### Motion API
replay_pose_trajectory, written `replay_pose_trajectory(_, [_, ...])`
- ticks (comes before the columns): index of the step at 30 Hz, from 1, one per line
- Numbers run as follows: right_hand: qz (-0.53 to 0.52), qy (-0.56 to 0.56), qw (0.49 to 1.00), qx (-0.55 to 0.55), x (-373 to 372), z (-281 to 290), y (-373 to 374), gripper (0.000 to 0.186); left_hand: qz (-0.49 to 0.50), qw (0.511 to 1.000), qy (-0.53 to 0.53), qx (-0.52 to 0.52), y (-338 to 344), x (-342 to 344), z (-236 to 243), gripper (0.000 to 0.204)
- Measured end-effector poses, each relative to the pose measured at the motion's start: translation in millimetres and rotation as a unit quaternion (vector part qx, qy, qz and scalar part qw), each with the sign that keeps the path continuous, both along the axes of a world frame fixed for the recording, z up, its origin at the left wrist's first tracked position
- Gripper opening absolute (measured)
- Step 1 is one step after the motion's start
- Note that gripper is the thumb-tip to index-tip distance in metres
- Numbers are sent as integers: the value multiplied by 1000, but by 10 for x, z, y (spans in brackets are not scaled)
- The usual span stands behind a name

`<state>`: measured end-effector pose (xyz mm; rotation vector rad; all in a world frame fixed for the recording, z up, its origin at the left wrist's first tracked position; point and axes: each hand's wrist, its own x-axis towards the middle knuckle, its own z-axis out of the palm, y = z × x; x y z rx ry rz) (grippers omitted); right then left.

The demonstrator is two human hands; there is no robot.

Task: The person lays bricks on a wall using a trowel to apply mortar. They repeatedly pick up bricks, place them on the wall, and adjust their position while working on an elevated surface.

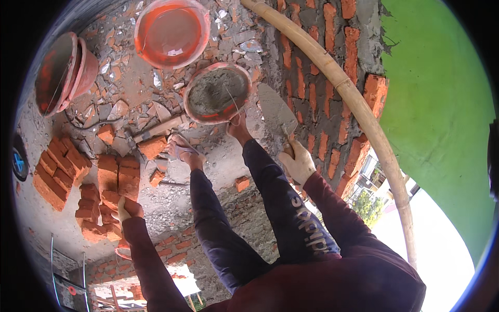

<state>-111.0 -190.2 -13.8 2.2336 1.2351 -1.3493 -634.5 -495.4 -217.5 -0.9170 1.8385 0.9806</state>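
Observation:
In my gloved right hand (299, 162) is the handle of a pointed trowel (276, 110), its blade grey with mortar and close beside the brick wall (312, 78). My left hand (129, 209) reaches down to the stacked bricks on the left, its fingers closed round the end of a red brick (110, 199). More red bricks (107, 174) lie right around that hand. Near my feet, left of the trowel, a bucket of wet mortar (218, 92) stands with its thin wire handle across the top.
A red bucket of greyish liquid (172, 32) stands farther off, and nested buckets (65, 73) lean at the far left. A hammer (158, 128) lies by my left foot among brick rubble. A bamboo pole (343, 86) slants along the wall, with green sheeting (442, 104) beyond.

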Motion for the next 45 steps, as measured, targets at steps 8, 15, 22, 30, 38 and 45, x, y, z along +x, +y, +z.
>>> replay_pose_trajectory(8, [-253, 195, 945, -65, -437, 452, -810, 29, -546, 784, -22, 294, 2000, 882, 2057, 133])
replay_pose_trajectory(15, [-152, 170, 973, -46, -726, 325, -1212, 43, -858, 74, 332, 386, 5503, 2241, 3525, 109])
replay_pose_trajectory(22, [-224, 222, 949, -23, -570, 456, -819, 39, -790, -295, 432, 319, 7278, 4063, 3937, 105])
replay_pose_trajectory(30, [-239, 223, 945, -31, -283, 545, -465, 42, -782, -411, 375, 280, 7612, 5186, 3433, 115])
replay_pose_trajectory(38, [-237, 243, 941, -24, -236, 455, -484, 39, -788, -417, 351, 287, 7698, 5508, 3282, 113])
replay_pose_trajectory(45, [-257, 250, 933, -32, -154, 485, -440, 38, -789, -417, 359, 274, 7714, 5550, 3215, 112])
